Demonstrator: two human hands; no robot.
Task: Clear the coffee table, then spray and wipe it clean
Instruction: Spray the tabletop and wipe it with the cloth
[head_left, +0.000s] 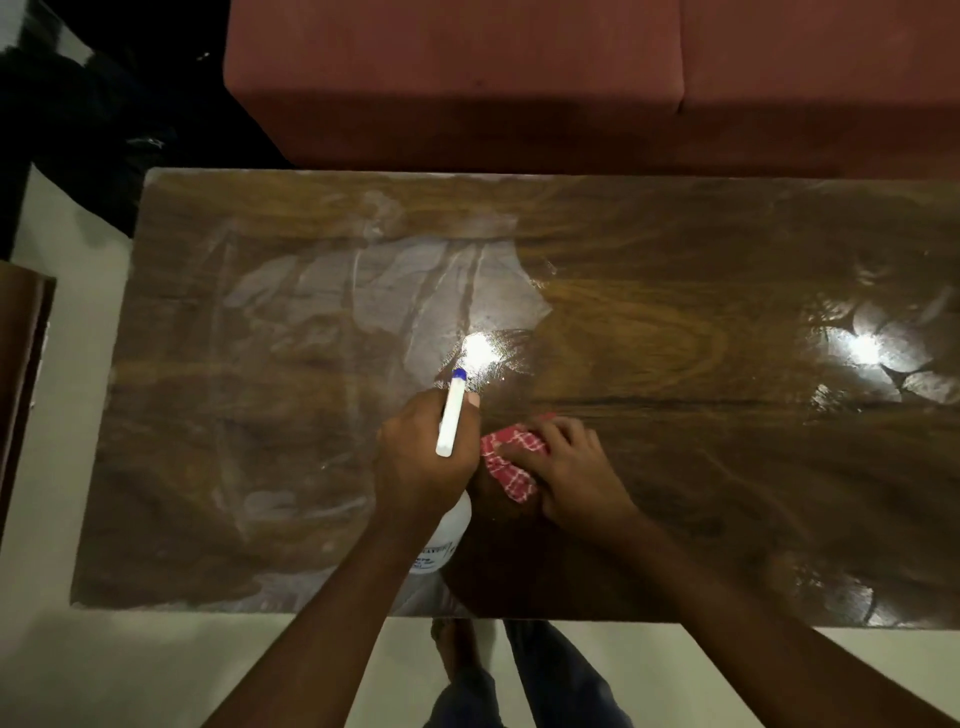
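Note:
The wooden coffee table (675, 291) fills the middle of the head view, glossy, with hazy wet streaks over its left half. My left hand (421, 457) grips a white spray bottle (451, 415) by its neck; the blue-tipped nozzle points away from me, toward the table's centre, and the bottle's body shows below my wrist. Just to the right, my right hand (569, 467) presses a red-and-white checked cloth (511, 457) flat on the tabletop. Both hands are close together near the middle of the table's near half.
A red-brown sofa (519, 78) stands right behind the table's far edge. A dark wooden piece of furniture (21, 374) is at the left edge. Pale floor (130, 670) runs along the near side, where my legs (545, 675) stand.

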